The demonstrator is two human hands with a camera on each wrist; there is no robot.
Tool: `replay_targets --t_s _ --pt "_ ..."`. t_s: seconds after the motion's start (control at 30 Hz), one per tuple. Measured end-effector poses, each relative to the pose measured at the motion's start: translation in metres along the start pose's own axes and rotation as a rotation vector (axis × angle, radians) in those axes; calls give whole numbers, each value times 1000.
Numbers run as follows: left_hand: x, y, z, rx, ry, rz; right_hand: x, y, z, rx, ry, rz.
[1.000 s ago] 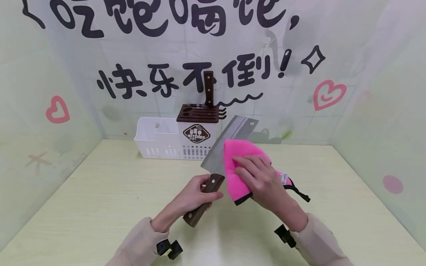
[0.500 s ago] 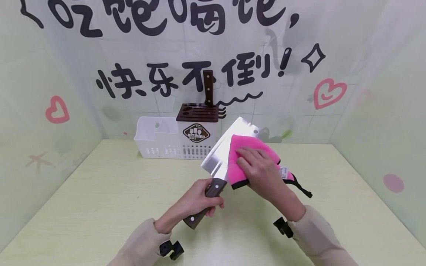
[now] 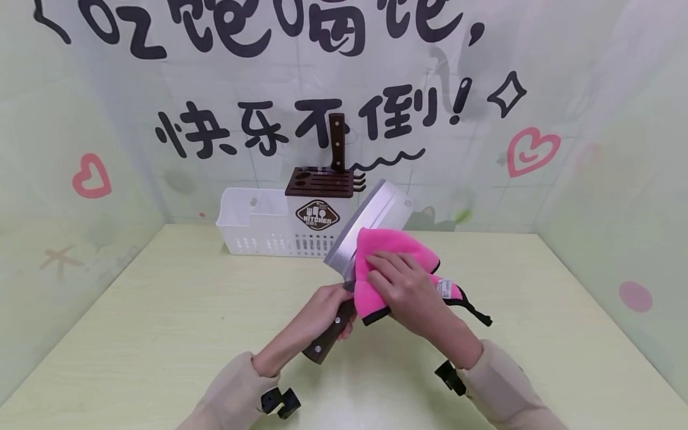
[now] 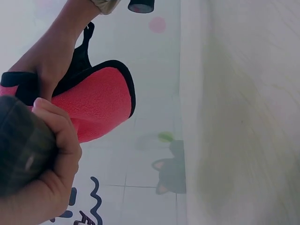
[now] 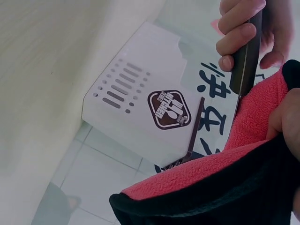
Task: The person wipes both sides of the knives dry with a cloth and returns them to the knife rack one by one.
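Note:
My left hand (image 3: 324,310) grips the dark wooden handle (image 3: 329,334) of a cleaver, its fingers curled round it in the right wrist view too. The broad steel cleaver blade (image 3: 352,239) tilts up and to the right, above the table. My right hand (image 3: 407,289) holds a pink cloth (image 3: 395,245) with black edging and a hanging loop against the blade's right side. Part of the blade is hidden behind the cloth. In the left wrist view the cloth (image 4: 101,101) droops from the right hand (image 4: 49,56), beyond the blurred handle end (image 4: 23,145).
Behind the cleaver stands a white knife rack (image 3: 252,233) with a brown slotted top (image 3: 319,182). One dark-handled knife (image 3: 337,143) stands upright in it. The pale wooden table (image 3: 161,322) is bounded by printed walls at the back and both sides.
The blade first flashes bright as it turns, then tilts again and looks duller. The right hand with the cloth moves up, then back down and left, nearer the handle.

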State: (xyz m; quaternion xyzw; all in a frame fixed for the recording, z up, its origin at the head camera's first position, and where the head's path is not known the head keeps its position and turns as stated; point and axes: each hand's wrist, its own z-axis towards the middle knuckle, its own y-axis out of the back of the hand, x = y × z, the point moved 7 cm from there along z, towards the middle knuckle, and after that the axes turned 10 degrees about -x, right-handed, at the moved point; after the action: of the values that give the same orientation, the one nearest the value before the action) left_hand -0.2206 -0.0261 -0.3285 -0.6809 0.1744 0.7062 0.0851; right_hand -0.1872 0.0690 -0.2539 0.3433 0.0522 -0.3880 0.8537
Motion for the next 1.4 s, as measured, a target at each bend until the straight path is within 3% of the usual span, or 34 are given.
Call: replay_targets --t_s 0.07,0.2,0.57,0.77,0.93,1.2,1.4 --pt "0 1 0 -14 35 -55 1 1 0 -12 -3 12" --pt "-2 3 -1 -36 35 -88 5 2 0 -39 5 33" --pt "-3 1 0 -6 49 -197 10 6 -1 -106 -4 63" --pt "-3 2 2 -55 28 -188 16 6 -1 -106 41 14" --pt "0 5 4 -110 60 -186 22 6 -1 -89 87 -26" --pt "2 10 7 -184 81 -220 35 8 -3 -138 184 -13" --pt "4 11 8 -182 82 -255 43 10 -7 -135 226 0"
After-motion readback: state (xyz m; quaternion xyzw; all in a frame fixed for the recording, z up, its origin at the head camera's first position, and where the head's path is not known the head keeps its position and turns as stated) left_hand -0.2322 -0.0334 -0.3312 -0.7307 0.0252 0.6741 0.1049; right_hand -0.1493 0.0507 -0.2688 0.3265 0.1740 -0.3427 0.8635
